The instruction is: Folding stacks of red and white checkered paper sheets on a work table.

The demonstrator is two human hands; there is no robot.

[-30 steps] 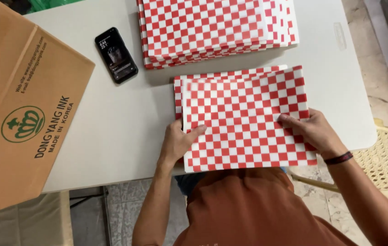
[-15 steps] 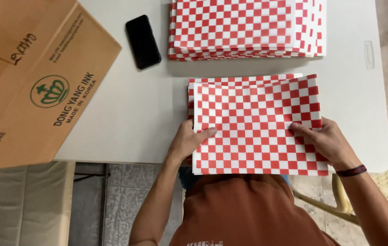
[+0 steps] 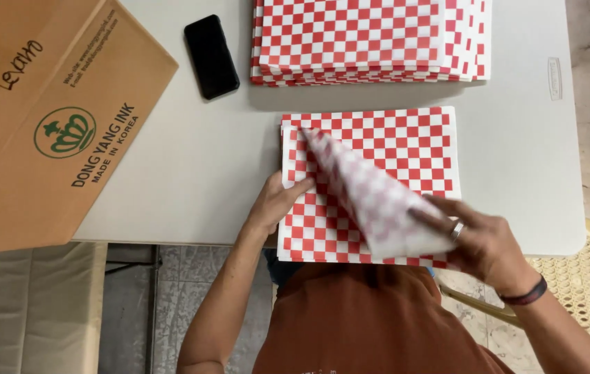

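Observation:
A small stack of red-and-white checkered paper sheets (image 3: 392,142) lies on the white table (image 3: 198,173) in front of me. My left hand (image 3: 275,202) presses flat on the stack's left edge. My right hand (image 3: 478,239) pinches the corner of the top sheet (image 3: 371,194) and holds it curled up and over, its pale underside showing, blurred by motion. A larger pile of the same checkered sheets (image 3: 371,38) sits at the table's far side.
A black phone (image 3: 210,55) lies face up left of the far pile. A big brown cardboard box (image 3: 46,118) fills the left side. A woven plastic chair (image 3: 586,291) stands at the right; tiled floor shows below the table edge.
My right hand has lifted the top sheet's right corner and swung it leftward over the stack. The left hand stays on the stack's left edge. The view has shifted.

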